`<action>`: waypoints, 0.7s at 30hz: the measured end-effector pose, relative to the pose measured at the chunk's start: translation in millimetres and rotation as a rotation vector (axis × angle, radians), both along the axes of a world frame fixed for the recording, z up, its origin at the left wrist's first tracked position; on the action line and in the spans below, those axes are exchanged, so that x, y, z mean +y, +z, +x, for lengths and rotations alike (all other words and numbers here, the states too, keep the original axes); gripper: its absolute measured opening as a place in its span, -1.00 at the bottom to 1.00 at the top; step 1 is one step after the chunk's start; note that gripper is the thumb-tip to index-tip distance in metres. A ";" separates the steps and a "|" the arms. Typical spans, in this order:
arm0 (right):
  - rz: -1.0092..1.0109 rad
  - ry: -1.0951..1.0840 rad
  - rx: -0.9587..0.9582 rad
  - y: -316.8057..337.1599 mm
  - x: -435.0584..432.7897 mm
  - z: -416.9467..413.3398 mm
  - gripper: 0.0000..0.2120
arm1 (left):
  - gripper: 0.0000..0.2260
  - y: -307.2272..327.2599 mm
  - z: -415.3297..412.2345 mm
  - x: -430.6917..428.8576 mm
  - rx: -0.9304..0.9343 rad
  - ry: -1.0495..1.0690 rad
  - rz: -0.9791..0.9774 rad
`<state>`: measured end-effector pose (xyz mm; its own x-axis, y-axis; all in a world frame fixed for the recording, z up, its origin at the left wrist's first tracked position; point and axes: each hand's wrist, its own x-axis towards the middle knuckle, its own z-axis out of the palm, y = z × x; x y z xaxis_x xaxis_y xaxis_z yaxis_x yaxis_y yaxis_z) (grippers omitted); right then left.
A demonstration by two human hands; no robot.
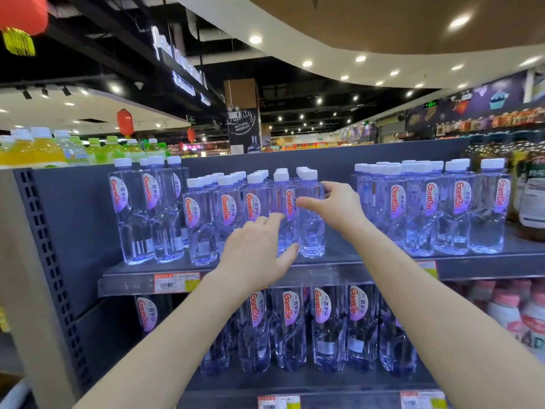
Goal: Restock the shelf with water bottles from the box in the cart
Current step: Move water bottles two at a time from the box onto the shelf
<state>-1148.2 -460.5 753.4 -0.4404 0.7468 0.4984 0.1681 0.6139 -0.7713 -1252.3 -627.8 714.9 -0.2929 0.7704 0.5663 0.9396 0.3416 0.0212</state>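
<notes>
The right hand [336,206] reaches to the upper shelf [132,278] and wraps the end bottle [312,231] of the middle block of water bottles: the thumb lies across the bottle's front below its shoulder, and the fingers curl round its right side near the white cap. The bottle stands upright on the shelf, at the front right corner of its block

The left hand [253,249] is lower and just to the left, seen from the back. Its fingers are fairly straight and lie together against the front of the neighbouring bottle [289,203], while the thumb sticks out to the right, with its tip near the base of the end bottle. It presses rather than grips

The middle block [227,208] runs several rows deep, labels facing out. To its left stand taller bottles [135,211] of the same brand. To its right, past a bare stretch of shelf, is a further group [427,211]. A price tag [175,282] sits on the shelf's front rail

Below, on the lower shelf [224,391], a row of larger water bottles [324,329] stands behind both forearms, with pink-capped bottles [504,308] beside it on the right. Yellow and green drink bottles [44,149] line the top of the unit at upper left, and brown bottles [530,190] stand at the far right
</notes>
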 end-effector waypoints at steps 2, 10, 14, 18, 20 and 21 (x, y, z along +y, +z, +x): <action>-0.005 0.009 -0.068 -2.8 2.2 4.3 -0.55 | -0.42 -4.1 -1.1 -1.8 -0.021 0.002 -0.013; 0.012 0.017 -0.131 -17.5 1.1 6.9 -0.46 | -0.44 -8.3 -5.5 -5.8 -0.055 0.005 -0.057; 0.027 0.005 -0.094 -23.8 2.1 2.1 -0.49 | -0.44 -10.6 0.8 -7.4 -0.072 -0.024 -0.051; 0.024 -0.011 -0.077 -27.7 3.3 -1.8 -0.52 | -0.45 -13.8 6.5 -7.2 -0.071 -0.044 -0.052; 0.018 -0.022 -0.083 -27.4 4.1 -2.9 -0.54 | -0.44 -14.8 8.9 -8.3 -0.074 -0.048 -0.049; 0.020 -0.033 -0.093 -27.0 4.2 -4.2 -0.55 | -0.45 -15.1 9.8 -8.8 -0.076 -0.049 -0.050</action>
<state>-1152.3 -456.3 726.3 -0.4611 0.7520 0.4711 0.2585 0.6217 -0.7394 -1242.5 -636.7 699.8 -0.2950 0.8114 0.5046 0.9515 0.2977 0.0776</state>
